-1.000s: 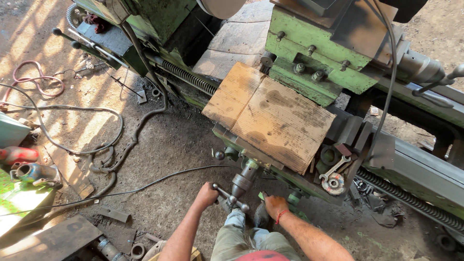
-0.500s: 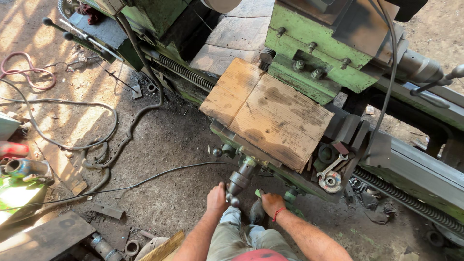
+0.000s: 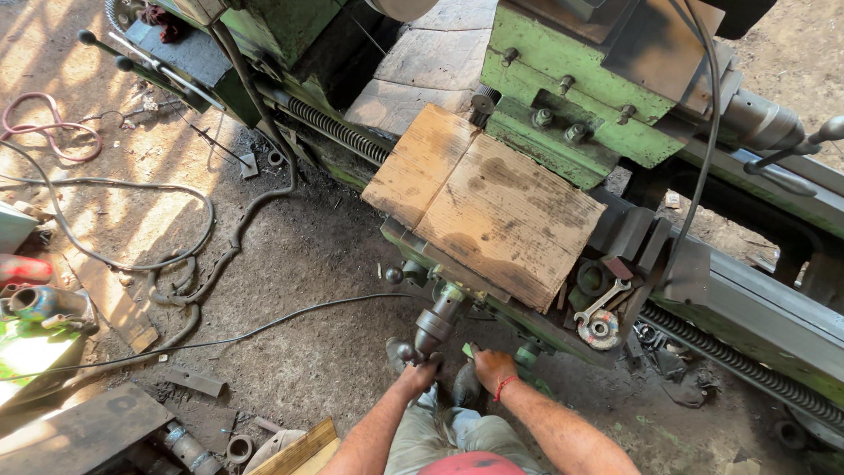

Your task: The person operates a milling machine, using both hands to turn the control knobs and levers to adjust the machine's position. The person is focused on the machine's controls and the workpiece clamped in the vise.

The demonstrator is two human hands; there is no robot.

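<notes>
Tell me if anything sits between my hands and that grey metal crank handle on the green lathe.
Nothing visible does. The left hand is already on the grey metal crank handle, and the right hand rests just beside it on the green lathe, with no visible object between.

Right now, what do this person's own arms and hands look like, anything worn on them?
Both forearms are bare, with no sleeves showing in the frame and no gloves on either hand. The right hand has a thin red band or thread around the wrist. The left hand shows no band, watch or ring that can be made out. No markings are visible on either arm.
</notes>
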